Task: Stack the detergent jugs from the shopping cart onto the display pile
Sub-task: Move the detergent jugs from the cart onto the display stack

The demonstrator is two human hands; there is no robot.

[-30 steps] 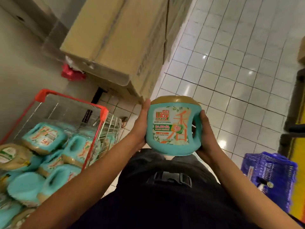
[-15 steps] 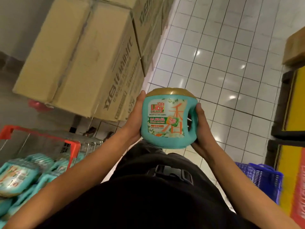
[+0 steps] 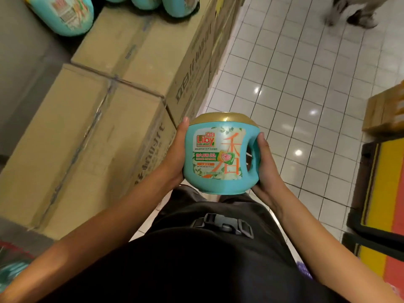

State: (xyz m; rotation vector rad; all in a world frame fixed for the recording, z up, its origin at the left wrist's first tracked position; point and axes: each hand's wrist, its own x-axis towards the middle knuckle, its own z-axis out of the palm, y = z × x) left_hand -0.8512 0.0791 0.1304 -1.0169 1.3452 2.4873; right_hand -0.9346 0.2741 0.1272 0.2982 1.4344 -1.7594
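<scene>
I hold a teal detergent jug with a gold cap and a Liby label upright in front of my waist. My left hand presses its left side and my right hand cups its handle side and base. Teal jugs of the display pile lie on top of the cardboard boxes at the top left, partly cut off by the frame edge. A sliver of the shopping cart with teal jugs shows at the bottom left corner, blurred.
Stacked cardboard boxes fill the left side. White tiled floor runs ahead on the right. A yellow and red stand and a carton sit at the right edge. Another person's legs stand at the top right.
My view has swung up and away from the cart, which slid out at the bottom left. The jugs on top of the boxes came into view. Both hands kept the jug.
</scene>
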